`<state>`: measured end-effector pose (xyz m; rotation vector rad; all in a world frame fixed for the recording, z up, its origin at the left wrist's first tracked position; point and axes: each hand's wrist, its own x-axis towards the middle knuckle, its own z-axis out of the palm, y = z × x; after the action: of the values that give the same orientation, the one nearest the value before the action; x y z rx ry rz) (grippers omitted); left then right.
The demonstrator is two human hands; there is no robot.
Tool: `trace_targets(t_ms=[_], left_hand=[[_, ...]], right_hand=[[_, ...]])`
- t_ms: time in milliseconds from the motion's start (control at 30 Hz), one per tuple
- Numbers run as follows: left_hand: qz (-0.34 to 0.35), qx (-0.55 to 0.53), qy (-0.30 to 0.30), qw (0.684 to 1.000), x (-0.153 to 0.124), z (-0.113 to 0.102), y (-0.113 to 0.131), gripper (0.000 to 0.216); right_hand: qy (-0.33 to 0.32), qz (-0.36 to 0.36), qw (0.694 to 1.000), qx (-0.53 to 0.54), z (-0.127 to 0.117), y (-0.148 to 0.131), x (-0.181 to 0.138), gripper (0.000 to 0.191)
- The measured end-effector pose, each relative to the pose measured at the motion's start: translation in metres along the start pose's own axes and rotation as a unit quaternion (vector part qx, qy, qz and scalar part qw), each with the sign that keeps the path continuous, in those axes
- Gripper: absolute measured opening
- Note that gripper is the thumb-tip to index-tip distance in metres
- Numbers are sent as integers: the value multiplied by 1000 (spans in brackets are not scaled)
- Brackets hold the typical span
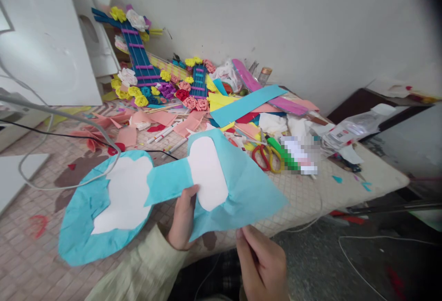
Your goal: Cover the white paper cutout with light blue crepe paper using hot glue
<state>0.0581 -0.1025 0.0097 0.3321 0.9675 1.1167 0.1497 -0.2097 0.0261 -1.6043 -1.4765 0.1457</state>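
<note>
A guitar-shaped white card cutout (129, 195) is partly wrapped in blue crepe paper, its wide round end resting on the table at left. My left hand (183, 218) grips the narrow blue neck (169, 181), thumb on top, close to the white rounded head (209, 172). Around and under that head spreads a loose sheet of blue crepe paper (248, 186), its corner pointing right. My right hand (264, 262) is closed in a pinch at the sheet's lower edge; whether paper is between the fingertips is hard to see.
Red and yellow scissors (267, 158) and a green tube-like item (283, 153) lie right of the sheet. Behind are paper scraps (162, 118), markers and flower-decorated blue paper guitars (138, 57). A plastic bottle (359, 128) lies at right. A grey cable (110, 142) crosses over the cutout's round end.
</note>
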Motion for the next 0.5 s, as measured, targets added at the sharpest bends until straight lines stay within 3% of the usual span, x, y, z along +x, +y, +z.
trace_targets(t_ms=[200,333,500], left_hand=[[-5,-16,0,1000,0,0,0,28],[-11,-16,-11,1000,-1,0,0,28],[8,-13,11,1000,0,0,2,21]], right_hand=[[-34,-70,995,-56,-3,4,-1,16],[-34,-111,987,-107,-6,7,0,24],[-46,-142,980,-130,-7,9,2,24]])
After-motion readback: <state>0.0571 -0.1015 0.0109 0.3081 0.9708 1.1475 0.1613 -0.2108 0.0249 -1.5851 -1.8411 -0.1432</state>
